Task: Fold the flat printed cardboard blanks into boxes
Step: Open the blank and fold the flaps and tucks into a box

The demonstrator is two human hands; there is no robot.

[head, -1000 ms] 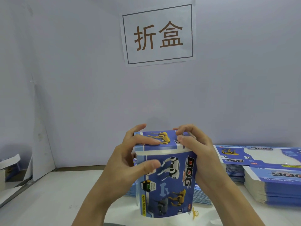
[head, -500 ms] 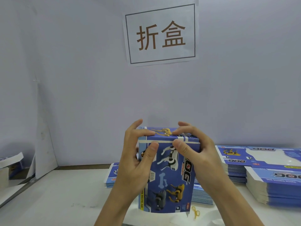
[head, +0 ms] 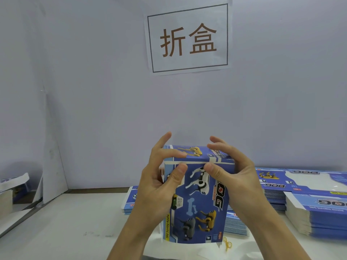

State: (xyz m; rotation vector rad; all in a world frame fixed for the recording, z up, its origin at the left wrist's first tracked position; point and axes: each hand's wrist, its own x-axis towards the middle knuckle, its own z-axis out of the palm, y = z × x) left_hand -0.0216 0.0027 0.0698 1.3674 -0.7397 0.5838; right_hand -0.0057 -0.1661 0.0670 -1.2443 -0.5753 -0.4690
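Two hands, my left hand (head: 159, 186) and right hand (head: 234, 177), are gripping the box (head: 197, 199) above the surface (head: 65, 231), fingers (head: 176, 153) curled over its closed top; it is standing upright, long axis vertical.

Blue printed box (head: 199, 199) upright above table, top flap folded down; flat blanks (head: 304, 186) stacked behind, right.

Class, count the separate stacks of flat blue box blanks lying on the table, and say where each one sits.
3. One stack lies behind the left hand; one sits beyond the right hand; one is nearest, far right. The held box may hide more.
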